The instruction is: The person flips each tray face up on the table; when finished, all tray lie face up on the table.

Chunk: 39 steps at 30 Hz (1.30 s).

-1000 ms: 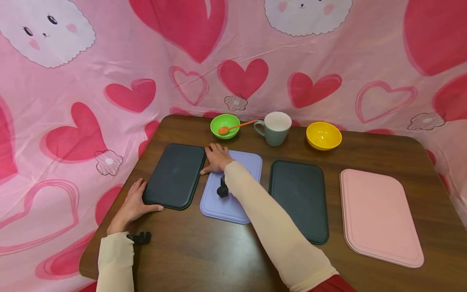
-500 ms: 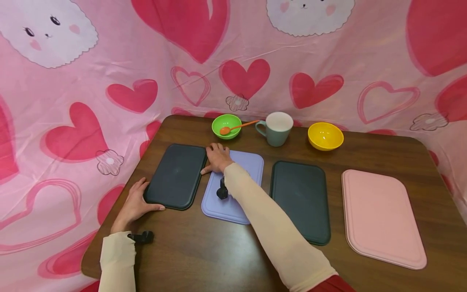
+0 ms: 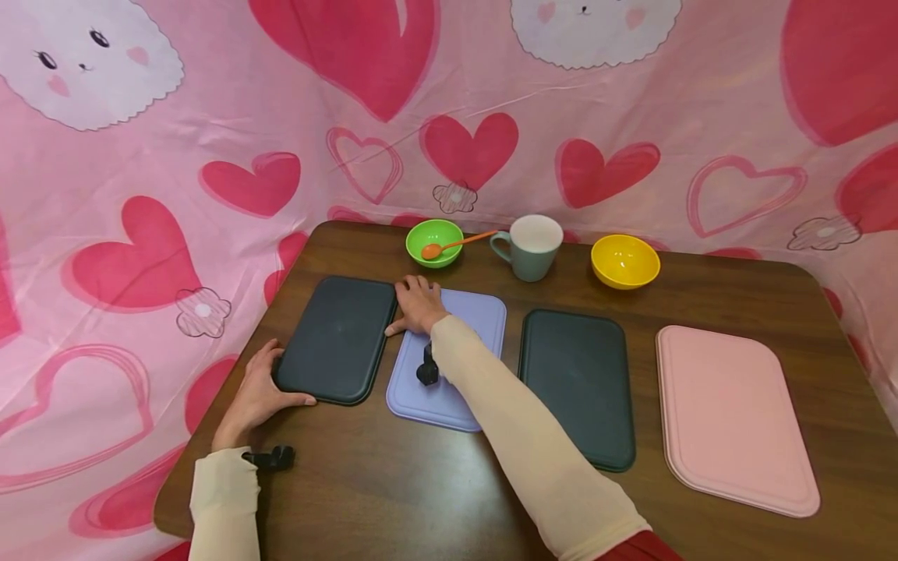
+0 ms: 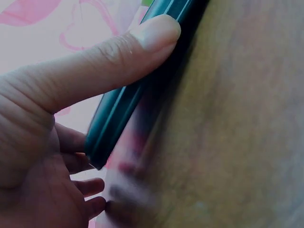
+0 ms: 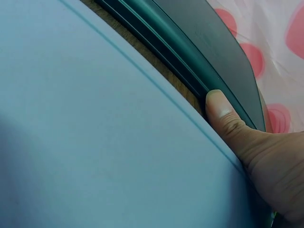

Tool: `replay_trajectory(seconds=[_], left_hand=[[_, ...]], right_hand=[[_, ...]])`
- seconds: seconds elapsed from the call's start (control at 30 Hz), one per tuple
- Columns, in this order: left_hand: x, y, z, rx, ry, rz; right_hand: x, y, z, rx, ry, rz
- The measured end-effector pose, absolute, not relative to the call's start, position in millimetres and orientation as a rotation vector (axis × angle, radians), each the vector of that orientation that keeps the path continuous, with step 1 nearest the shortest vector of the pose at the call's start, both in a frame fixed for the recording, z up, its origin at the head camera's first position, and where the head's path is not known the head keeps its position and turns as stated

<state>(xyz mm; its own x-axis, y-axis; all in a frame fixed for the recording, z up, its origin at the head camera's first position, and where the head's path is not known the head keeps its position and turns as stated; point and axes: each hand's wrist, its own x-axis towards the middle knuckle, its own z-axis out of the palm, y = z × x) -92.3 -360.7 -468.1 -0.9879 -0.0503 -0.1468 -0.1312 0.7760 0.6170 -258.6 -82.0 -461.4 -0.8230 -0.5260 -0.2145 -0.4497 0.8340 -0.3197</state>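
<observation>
A dark green, flat board with rounded corners (image 3: pixel 338 339) lies on the wooden table at the left. My left hand (image 3: pixel 256 393) spans its near left corner, the straight thumb along the near edge and the fingers at the left side. In the left wrist view the thumb (image 4: pixel 104 71) touches the ridged rim. My right hand (image 3: pixel 418 304) reaches over a lavender board (image 3: pixel 421 393) to the dark board's far right corner. In the right wrist view its thumb (image 5: pixel 223 111) rests against the dark rim; the other fingers are hidden there.
Right of the lavender board lie a second dark board (image 3: pixel 578 389) and a pink board (image 3: pixel 733 413). Along the back stand a green bowl (image 3: pixel 435 231) with an orange spoon (image 3: pixel 459 241), a grey-green mug (image 3: pixel 531 253) and a yellow bowl (image 3: pixel 624 262). A heart-patterned cloth (image 3: pixel 470 156) hangs behind.
</observation>
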Motion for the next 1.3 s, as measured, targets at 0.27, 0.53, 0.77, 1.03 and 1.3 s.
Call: replay_trajectory(seconds=[0.27, 0.53, 0.77, 1.03, 1.3], left_hand=[[-87.1, -359.4, -459.7, -0.17, 2.86, 1.109], [-84.6, -357.2, -453.0, -0.17, 2.875, 1.152], [-80.7, -355.8, -443.5, -0.216, 2.84, 1.195], [-78.2, -353.5, -440.4, -0.206, 2.814, 1.262], [-76.9, -352.2, -438.2, -0.198, 2.837, 1.282]], right_hand=[[-258.6, -82.3, -460.1, -0.739, 2.717, -0.38], [-258.1, -82.5, -459.9, -0.727, 2.711, -0.396], [-258.7, -81.5, -460.7, -0.744, 2.705, -0.394], [-260.2, -79.5, -460.4, -0.775, 2.698, -0.416], [-260.4, -77.8, -461.3, -0.797, 2.701, -0.448]])
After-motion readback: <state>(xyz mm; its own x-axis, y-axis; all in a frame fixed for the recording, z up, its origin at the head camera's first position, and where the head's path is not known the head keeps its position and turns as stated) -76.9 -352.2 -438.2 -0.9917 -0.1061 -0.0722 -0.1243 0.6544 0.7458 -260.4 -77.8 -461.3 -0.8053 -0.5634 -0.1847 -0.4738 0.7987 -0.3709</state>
